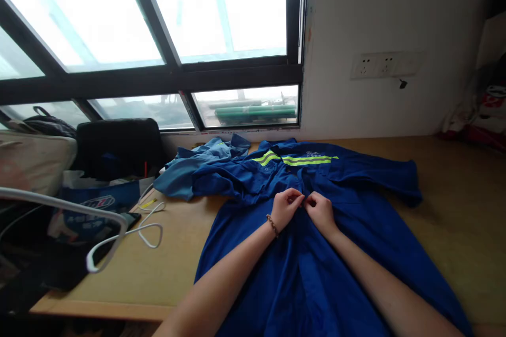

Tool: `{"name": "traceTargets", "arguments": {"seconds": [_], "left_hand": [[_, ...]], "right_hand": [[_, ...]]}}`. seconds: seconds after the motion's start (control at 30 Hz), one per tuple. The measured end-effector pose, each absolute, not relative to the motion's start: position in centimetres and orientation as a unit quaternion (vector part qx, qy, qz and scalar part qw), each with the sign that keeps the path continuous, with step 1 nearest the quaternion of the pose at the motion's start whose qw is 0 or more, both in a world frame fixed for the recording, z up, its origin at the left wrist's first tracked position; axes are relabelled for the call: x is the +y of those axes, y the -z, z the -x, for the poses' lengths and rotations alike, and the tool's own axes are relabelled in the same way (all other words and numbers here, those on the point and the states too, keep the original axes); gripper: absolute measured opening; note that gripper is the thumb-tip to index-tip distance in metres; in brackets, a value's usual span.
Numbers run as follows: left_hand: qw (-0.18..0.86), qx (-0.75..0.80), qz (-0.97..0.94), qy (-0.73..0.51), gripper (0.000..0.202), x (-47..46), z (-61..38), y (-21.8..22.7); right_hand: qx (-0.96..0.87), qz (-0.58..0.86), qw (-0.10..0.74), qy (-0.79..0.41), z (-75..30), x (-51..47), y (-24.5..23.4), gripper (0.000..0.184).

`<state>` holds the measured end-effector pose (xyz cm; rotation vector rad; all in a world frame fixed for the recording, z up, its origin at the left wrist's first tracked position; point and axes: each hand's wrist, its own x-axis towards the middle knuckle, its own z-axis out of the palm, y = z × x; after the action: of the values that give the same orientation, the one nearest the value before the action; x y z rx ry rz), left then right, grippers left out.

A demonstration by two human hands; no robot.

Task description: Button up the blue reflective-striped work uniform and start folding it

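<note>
A dark blue work coverall (356,231) lies spread out, with a yellow-green and grey reflective stripe (306,160) across its chest. My left hand (286,205), with a beaded bracelet (272,225) at the wrist, pinches the front opening near the waist. Right beside it, my right hand (320,211) is closed in a pinch on the same front edge. The fingertips of both hands nearly meet. Whatever small fastening may be between them is too small to make out.
The coverall rests on a wooden table (182,253). A lighter blue garment (177,171) is bunched behind its left sleeve. At left are a white cable (148,242), a blue bag (95,210) and a black chair back (118,142). A window and a wall socket (375,65) are behind.
</note>
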<state>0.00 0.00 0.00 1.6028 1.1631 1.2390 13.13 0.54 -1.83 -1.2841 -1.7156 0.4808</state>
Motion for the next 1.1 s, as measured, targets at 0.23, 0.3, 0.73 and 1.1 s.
{"name": "traceTargets", "arguments": {"seconds": [0.23, 0.3, 0.73, 1.1], "left_hand": [[0.510, 0.371, -0.634, -0.448, 0.025, 1.5, 1.6, 0.6], [0.501, 0.364, -0.660, -0.426, 0.024, 1.7, 2.0, 0.8], [0.290, 0.437, -0.748, -0.406, 0.024, 1.6, 2.0, 1.3], [0.320, 0.426, -0.735, -0.420, 0.026, 1.3, 1.9, 1.0]], "right_hand": [[-0.683, 0.504, 0.488, -0.203, -13.3, 0.6, 1.6, 0.016], [-0.678, 0.509, 0.486, -0.213, -13.3, 0.7, 1.7, 0.015], [-0.718, 0.506, 0.435, -0.198, -13.0, 0.5, 1.6, 0.028], [-0.766, 0.495, 0.386, -0.142, -13.1, -0.2, 0.7, 0.025]]}}
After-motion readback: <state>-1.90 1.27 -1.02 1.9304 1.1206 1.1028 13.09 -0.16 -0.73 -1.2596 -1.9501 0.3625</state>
